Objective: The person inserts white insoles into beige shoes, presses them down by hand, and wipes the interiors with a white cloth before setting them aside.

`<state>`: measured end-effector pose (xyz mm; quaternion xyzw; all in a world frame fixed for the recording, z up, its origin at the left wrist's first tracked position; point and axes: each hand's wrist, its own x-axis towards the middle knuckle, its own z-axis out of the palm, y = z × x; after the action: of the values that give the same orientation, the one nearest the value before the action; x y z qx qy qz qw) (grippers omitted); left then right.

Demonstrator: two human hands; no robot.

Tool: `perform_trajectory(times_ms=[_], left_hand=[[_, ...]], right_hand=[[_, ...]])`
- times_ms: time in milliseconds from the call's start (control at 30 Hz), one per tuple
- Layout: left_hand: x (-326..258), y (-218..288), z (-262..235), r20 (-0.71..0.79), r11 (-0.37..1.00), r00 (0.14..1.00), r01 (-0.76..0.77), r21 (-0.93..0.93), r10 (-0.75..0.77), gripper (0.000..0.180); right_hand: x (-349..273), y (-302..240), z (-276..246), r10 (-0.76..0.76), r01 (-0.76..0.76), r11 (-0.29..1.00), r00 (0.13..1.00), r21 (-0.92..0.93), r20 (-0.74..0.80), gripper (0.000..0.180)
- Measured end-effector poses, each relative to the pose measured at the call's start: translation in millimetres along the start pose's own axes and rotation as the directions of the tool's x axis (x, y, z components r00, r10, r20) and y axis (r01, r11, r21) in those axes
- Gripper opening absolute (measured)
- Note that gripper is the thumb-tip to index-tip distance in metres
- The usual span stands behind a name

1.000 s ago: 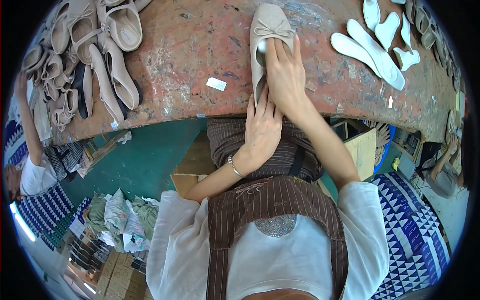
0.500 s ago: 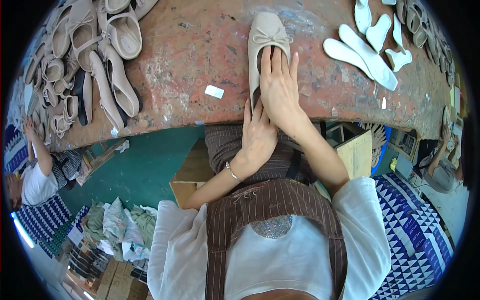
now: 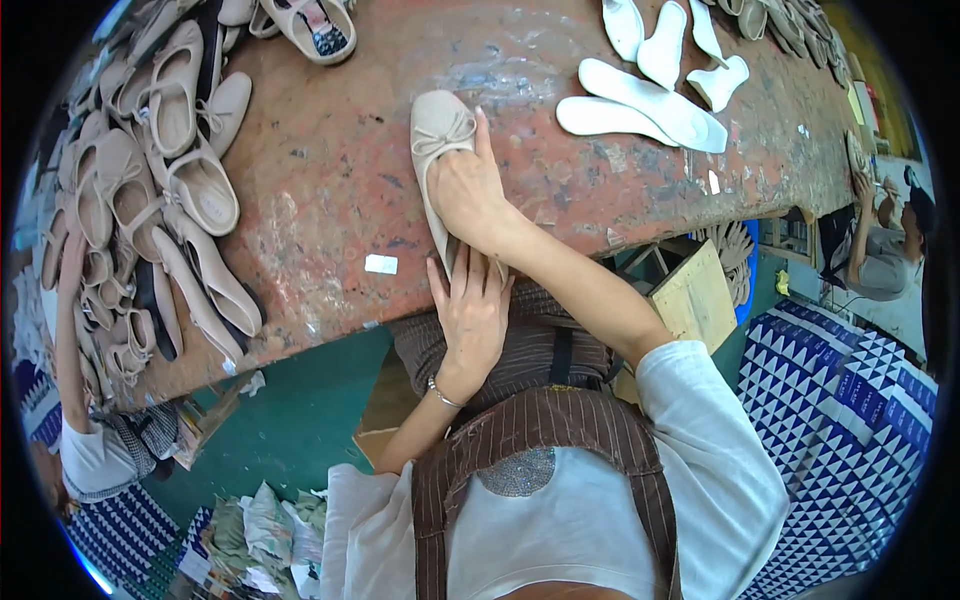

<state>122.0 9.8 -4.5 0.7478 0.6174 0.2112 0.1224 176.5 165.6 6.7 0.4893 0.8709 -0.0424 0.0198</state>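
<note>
A beige ballet flat (image 3: 437,112) with a small bow lies on the worn worktable, its toe pointing away from me. My right hand (image 3: 468,200) reaches into its opening. Most of that hand's fingers are bent and hidden inside the shoe, while one finger stretches along the outer side by the bow. At the heel, my left hand (image 3: 472,325) lies with its fingers stretched out and slightly apart, the fingertips by the back of the shoe. The insole is covered by my right hand.
Several white insoles (image 3: 650,105) lie at the far right of the worktable (image 3: 330,180). Beige shoes (image 3: 205,190) are heaped on the left, where another person's arm (image 3: 72,330) reaches in. A white paper slip (image 3: 381,264) is left of my hands. Another person (image 3: 885,250) sits at right.
The view has turned, so the table appears tilted. My right hand has sunk deeper into the shoe, its fingers now bent instead of straight. My left hand stays at the heel, fingers more spread.
</note>
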Motion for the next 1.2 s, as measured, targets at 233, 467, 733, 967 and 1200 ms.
perform_trajectory(times_ms=[233,467,733,967,1200], left_hand=[[-9.9,-81.0,-112.9,-0.059,0.862,0.963,0.205,-0.464,-0.261,0.034],[117.6,-209.2,-278.8,-0.752,0.731,0.639,0.435,0.526,0.161,0.037],[287.2,-161.3,-108.3,-0.203,0.835,0.822,0.549,0.033,-0.532,0.072],[224.1,-191.3,-78.5,-0.220,0.851,0.900,0.243,-0.466,-0.377,0.033],[86.8,-128.3,-122.4,0.326,0.862,0.916,0.352,-0.366,-0.236,0.025]], right_hand=[[-48.3,99.4,-85.8,0.091,0.087,0.435,0.986,0.896,-0.140,0.040],[-79.6,235.2,-2.4,0.360,-0.311,0.932,0.859,0.188,-0.363,0.048],[-81.0,245.7,-49.3,0.606,-0.265,0.720,0.690,0.641,-0.395,0.021],[-99.4,212.0,-131.9,0.727,-0.087,0.497,0.585,0.864,-0.359,0.044],[-102.8,135.4,-98.0,0.290,-0.092,0.374,0.957,0.923,-0.022,0.032]])
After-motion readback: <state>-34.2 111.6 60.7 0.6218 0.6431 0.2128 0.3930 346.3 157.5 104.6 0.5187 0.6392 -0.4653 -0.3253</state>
